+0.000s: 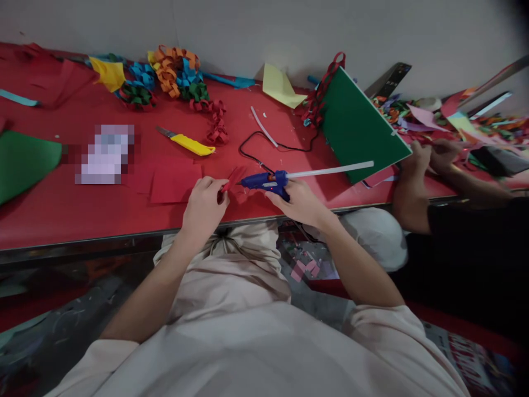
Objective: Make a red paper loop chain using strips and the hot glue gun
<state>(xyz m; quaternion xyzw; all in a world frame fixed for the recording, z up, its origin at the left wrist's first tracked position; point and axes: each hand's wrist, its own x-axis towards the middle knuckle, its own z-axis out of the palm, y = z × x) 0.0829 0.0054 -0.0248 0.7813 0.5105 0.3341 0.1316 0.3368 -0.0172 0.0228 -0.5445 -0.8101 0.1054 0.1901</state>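
Note:
My right hand [303, 204] is wrapped round the handle of a blue hot glue gun [264, 181]. A long white glue stick [330, 169] juts from the gun's back end. Its nozzle points left, close to a red paper strip [236, 175] pinched in the closed fingers of my left hand [206, 205]. Whether the nozzle touches the strip I cannot tell. Flat red paper pieces [173, 182] lie just left of my left hand. Beyond them rests a yellow utility knife [192, 144] with its blade out.
Coloured paper chains [176, 71] lie along the wall. A green board [357, 127] leans at the right, and a loose glue stick [263, 125] lies near the black cord [248, 140]. At far right another person's hands [433, 154] work. Green paper [27, 162] lies at left.

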